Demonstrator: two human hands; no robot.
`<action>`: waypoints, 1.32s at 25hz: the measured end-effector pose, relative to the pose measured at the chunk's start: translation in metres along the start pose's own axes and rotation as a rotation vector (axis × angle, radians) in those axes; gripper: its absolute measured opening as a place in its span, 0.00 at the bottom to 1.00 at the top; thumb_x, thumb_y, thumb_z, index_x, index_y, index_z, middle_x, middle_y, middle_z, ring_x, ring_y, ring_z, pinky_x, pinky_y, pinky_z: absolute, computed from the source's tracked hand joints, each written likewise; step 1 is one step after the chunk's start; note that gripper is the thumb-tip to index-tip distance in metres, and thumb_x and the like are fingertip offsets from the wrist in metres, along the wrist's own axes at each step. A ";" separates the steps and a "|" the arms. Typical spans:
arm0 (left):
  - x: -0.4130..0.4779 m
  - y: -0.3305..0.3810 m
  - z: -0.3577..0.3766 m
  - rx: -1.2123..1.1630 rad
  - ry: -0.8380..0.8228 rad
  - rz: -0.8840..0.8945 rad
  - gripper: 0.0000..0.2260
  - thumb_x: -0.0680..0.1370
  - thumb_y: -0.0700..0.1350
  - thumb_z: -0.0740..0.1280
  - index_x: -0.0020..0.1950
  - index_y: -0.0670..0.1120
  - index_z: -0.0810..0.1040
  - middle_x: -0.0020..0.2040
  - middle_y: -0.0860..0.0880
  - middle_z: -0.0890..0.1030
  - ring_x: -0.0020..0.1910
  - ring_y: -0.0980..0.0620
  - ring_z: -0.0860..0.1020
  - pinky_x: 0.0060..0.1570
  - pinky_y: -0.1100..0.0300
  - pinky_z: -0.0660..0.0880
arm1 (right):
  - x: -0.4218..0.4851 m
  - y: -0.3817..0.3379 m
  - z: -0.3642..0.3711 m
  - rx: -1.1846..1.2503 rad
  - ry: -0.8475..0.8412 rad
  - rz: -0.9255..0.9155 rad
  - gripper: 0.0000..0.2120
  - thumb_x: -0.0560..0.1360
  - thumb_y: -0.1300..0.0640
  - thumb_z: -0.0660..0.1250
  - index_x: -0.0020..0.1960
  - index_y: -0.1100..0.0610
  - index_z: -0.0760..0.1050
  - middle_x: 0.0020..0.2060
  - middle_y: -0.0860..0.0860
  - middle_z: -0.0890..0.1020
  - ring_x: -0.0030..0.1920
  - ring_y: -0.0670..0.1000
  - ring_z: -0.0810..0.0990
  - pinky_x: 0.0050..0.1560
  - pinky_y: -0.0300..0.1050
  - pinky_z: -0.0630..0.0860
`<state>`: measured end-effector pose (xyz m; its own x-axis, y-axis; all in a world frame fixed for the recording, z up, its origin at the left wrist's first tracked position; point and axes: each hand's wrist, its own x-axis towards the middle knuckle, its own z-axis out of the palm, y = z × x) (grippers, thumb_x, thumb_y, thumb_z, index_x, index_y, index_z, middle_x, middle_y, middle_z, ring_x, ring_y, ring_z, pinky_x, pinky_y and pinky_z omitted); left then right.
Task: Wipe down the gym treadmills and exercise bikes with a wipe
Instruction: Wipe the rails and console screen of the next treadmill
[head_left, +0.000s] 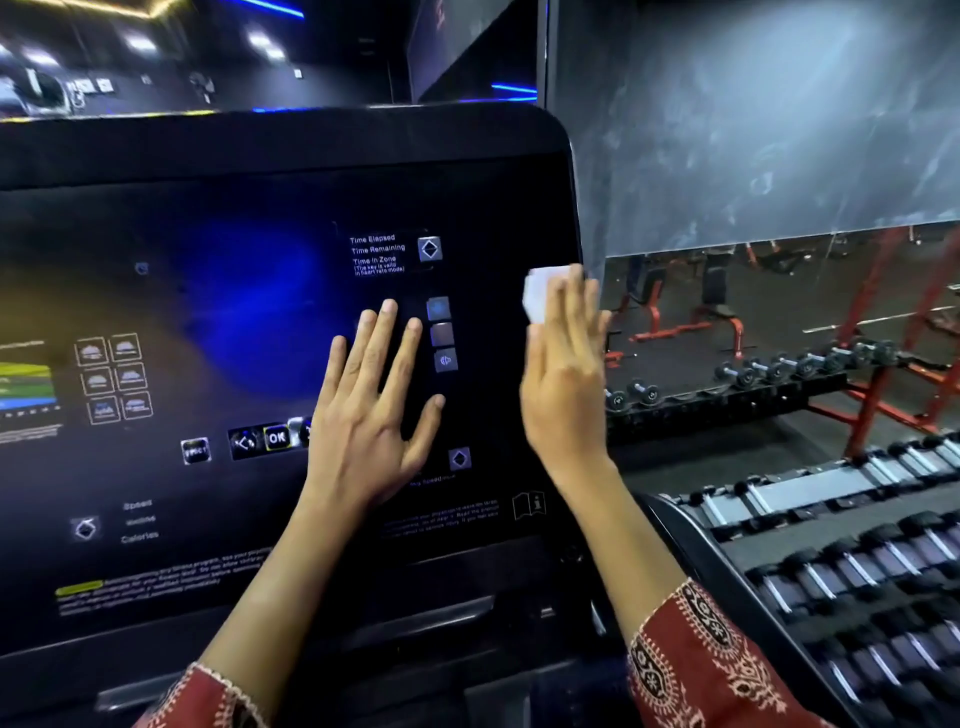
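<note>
The right hand (563, 374) presses a wipe (540, 293) flat-fingered on the console's (208, 234) right edge, left hand (371, 400) spread flat; bikes seemingly remain.

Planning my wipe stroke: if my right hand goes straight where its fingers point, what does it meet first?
The right hand, pressing the wipe, would probably follow the console's right edge upward; nothing else shows in its way.

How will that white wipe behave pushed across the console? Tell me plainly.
Probably floppy and light: the wipe bunches beyond the flat fingers of the right hand. Likely slides on the glossy console, so it may slip free.
</note>
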<state>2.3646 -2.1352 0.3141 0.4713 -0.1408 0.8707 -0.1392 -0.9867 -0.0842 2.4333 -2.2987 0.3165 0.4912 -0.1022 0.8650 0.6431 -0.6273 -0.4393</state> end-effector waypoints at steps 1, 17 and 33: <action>0.003 -0.001 0.000 -0.005 0.005 -0.003 0.27 0.78 0.53 0.59 0.74 0.40 0.64 0.75 0.40 0.61 0.75 0.44 0.57 0.73 0.51 0.50 | 0.000 -0.010 0.006 -0.003 -0.043 -0.110 0.23 0.82 0.59 0.53 0.74 0.67 0.58 0.74 0.63 0.60 0.76 0.57 0.53 0.76 0.50 0.47; -0.005 -0.063 -0.034 0.051 0.041 -0.109 0.27 0.78 0.54 0.58 0.73 0.40 0.65 0.75 0.39 0.61 0.74 0.43 0.59 0.73 0.52 0.50 | -0.035 -0.057 0.043 0.004 0.006 -0.228 0.20 0.80 0.63 0.56 0.71 0.68 0.65 0.71 0.64 0.66 0.74 0.60 0.60 0.75 0.55 0.55; 0.053 -0.098 -0.040 0.040 0.064 -0.062 0.28 0.77 0.54 0.57 0.73 0.40 0.66 0.75 0.40 0.62 0.74 0.43 0.59 0.73 0.52 0.50 | 0.067 -0.092 0.067 0.009 0.042 -0.157 0.22 0.81 0.59 0.53 0.73 0.66 0.62 0.73 0.62 0.64 0.75 0.60 0.57 0.76 0.54 0.49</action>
<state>2.3688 -2.0425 0.3882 0.4209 -0.0756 0.9040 -0.0764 -0.9959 -0.0477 2.4461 -2.1958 0.3984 0.3592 -0.0362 0.9325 0.7154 -0.6310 -0.3001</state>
